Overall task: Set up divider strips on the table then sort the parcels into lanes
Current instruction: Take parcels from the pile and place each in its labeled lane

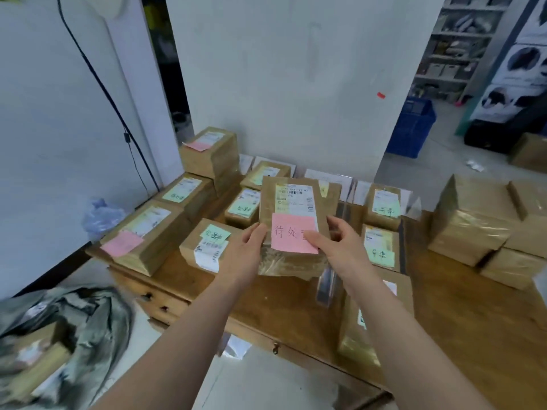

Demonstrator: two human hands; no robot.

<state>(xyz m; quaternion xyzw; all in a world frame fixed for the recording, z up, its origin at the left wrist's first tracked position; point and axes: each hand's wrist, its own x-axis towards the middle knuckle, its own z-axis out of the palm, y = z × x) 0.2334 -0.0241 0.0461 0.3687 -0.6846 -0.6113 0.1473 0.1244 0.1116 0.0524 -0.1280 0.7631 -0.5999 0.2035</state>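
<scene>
Left hand (248,250) and right hand (343,247) grip the taped cardboard parcel (296,199) by its side edges, above the table (461,309) at twelve o'clock. It looks stiff and light, the tape likely slick.

Dim, even indoor light (soft shadows); edges bowed and blurred.

White wall (281,84) behind wooden bench (473,315); black cable (97,81) left; shelves (461,45), blue crate (413,128) right.
</scene>
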